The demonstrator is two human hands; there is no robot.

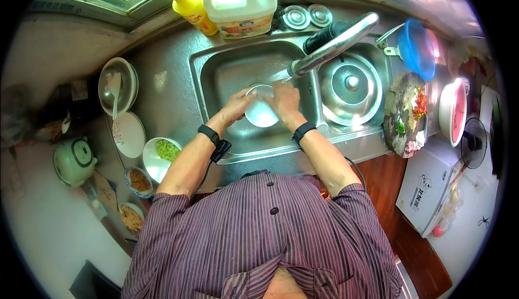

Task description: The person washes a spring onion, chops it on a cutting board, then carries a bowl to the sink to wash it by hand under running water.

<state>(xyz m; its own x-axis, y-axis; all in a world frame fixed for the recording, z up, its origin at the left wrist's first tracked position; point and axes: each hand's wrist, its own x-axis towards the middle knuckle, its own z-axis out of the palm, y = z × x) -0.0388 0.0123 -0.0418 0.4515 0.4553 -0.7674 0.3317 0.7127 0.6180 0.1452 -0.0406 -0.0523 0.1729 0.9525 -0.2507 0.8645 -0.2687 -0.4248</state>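
Observation:
Over the left basin of a stainless steel sink point(227, 66), my left hand point(237, 106) grips a white bowl point(262, 111) by its left rim. My right hand point(285, 99) is at the bowl's upper right side, close beneath the spout of a chrome faucet point(334, 41). Its fingertips are partly hidden by the spout and blurred, so whether they grip the bowl is unclear. Water seems to run from the spout onto that hand.
A lidded steel pot point(350, 90) fills the right basin. Beyond it, a round chopping board point(405, 114) carries chopped food. Left of the sink stand a bowl of green pieces point(156, 169), a white plate point(131, 136) and stacked bowls point(106, 92). A jug point(239, 9) and yellow bottle point(194, 13) line the back.

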